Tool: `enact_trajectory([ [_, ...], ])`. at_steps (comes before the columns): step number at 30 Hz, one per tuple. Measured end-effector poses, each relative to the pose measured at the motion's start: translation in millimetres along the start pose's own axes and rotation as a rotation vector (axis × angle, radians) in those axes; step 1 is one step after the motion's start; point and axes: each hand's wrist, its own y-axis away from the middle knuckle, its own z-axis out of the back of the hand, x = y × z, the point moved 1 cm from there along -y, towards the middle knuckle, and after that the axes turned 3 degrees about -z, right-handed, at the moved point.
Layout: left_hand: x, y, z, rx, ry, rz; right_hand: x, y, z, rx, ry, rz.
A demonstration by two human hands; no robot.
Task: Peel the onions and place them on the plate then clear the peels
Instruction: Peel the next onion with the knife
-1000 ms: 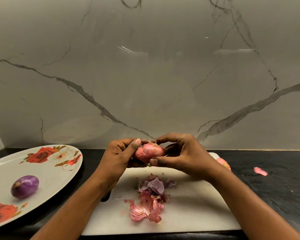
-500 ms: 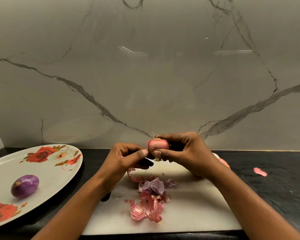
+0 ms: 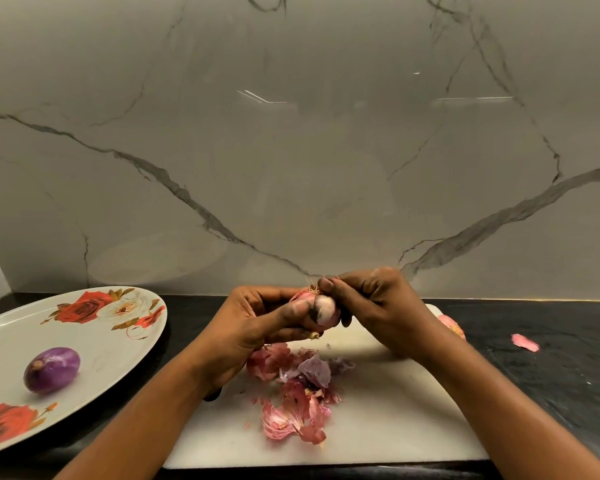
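I am gripping the onion [image 3: 323, 311] over the cutting board [image 3: 395, 410] with my left hand [image 3: 257, 323] again, having dropped a strip onto the peels [image 3: 298, 386]. My right hand [image 3: 378, 306] is pinching, I think, its root end. Paler flesh is showing, so peeling is progressing.

Forearms enter from 7 and 5 o'clock. The left hand [image 3: 257, 323] cups an onion [image 3: 323, 311] from its 9 o'clock, thumb laid across; the right hand [image 3: 378, 306] pinches its top from 2 o'clock.
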Motion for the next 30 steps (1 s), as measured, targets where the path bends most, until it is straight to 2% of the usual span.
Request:
enact_trajectory([
  [9,-1,-1,2,0.078,0.104,0.032,-4,-1,-2,-0.097,0.034,0.022],
  [14,-3,-1,4,0.048,0.179,-0.008,-8,-4,7,-0.19,-0.016,-0.067],
  [19,-5,-4,5,-0.044,0.253,0.014,-5,1,6,-0.057,-0.037,-0.08],
  [24,-6,-4,2,-0.158,0.192,0.033,1,2,6,0.019,-0.129,-0.055],
  [30,-7,-2,-2,-0.151,0.145,0.08,1,3,2,0.059,-0.074,-0.04],
])
